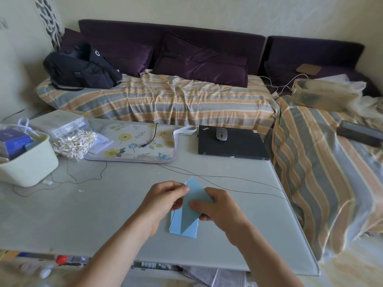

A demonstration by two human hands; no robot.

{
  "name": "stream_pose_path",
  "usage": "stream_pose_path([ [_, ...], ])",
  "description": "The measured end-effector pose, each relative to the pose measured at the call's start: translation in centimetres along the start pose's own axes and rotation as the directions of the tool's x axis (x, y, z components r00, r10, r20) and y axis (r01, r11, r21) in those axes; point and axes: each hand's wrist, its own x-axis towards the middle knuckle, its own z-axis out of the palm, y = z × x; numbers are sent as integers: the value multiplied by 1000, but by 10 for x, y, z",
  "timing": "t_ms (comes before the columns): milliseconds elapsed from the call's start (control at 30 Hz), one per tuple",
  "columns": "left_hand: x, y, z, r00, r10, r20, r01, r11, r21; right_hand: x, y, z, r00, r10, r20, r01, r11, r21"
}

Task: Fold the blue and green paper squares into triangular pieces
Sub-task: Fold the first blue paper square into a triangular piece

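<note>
Blue paper, one folded piece (194, 206), held just above the table (103, 214), both hands on it. Right hand (219, 206): thumb laid across the near face, fingers curled behind, a firm pinch on the right edge. Left hand (165, 200): fingertips closed on the upper left edge near the top point. Piece reads as a long pointed shape, one tip up and away, one tip down toward the person.

Step in hand, by my judgement: mid-fold on a blue square, shaping it toward a triangle. Next move likely calls for lining up the edges and running a crease flat, probably pressed against the table.

Directly under the held piece: small stack of flat blue squares (176, 228), touching the table, partly hidden; at least two layers show, exact count unclear. No green paper seen.

Beyond the held piece: one thin black cable (238, 183) just behind; farther back one closed black laptop (232, 143) with one mouse (221, 134) on top; back left, one floral mat (134, 143).
</note>
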Motion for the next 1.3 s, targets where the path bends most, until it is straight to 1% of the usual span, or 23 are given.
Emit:
stream_pose_path([
  [100, 1, 1, 0, 998, -25, -50, 21, 998, -67, 0, 1, 3, 1000, -1, -8, 2, 1000, 20],
  [200, 0, 2, 0, 995, -72, -75, 59, 985, -165, 0, -1, 2, 998, 0, -62, 7, 994, 111],
  [267, 1, 2, -2, 992, -78, -104, 55, 977, -207, 0, -2, 0, 997, -8, -72, 19, 988, 152],
  [400, 1, 3, -3, 986, -73, -147, 32, 963, -266, 0, -4, 2, 996, -40, -82, 55, 982, 180],
  [500, 1, 4, -3, 985, -76, -152, 29, 955, -294, -1, -4, 2, 994, -63, -91, 80, 976, 202],
  [633, 0, 4, -2, 986, -113, -125, 61, 931, -360, -2, -5, 3, 990, -106, -89, 124, 967, 224],
  [733, 1, 5, -3, 987, -115, -109, 63, 916, -395, -2, -6, 4, 986, -136, -96, 156, 958, 242],
  [867, 0, 7, -1, 989, -79, -122, 24, 918, -396, -3, -7, 6, 981, -176, -77, 190, 950, 249],
  [967, -1, 8, -2, 988, -37, -147, -20, 930, -367, -2, -7, 8, 979, -175, -100, 194, 955, 222],
  [1100, -4, 7, -1, 997, 19, -72, -39, 958, -283, -4, -7, 6, 980, -165, -113, 187, 954, 235],
  [1200, -4, 5, 2, 996, 32, -84, -53, 965, -257, -5, -6, 8, 983, -154, -99, 175, 950, 260],
  [1300, -3, 4, 1, 997, 24, -80, -43, 966, -255, -4, -4, 11, 981, -145, -128, 171, 958, 229],
])
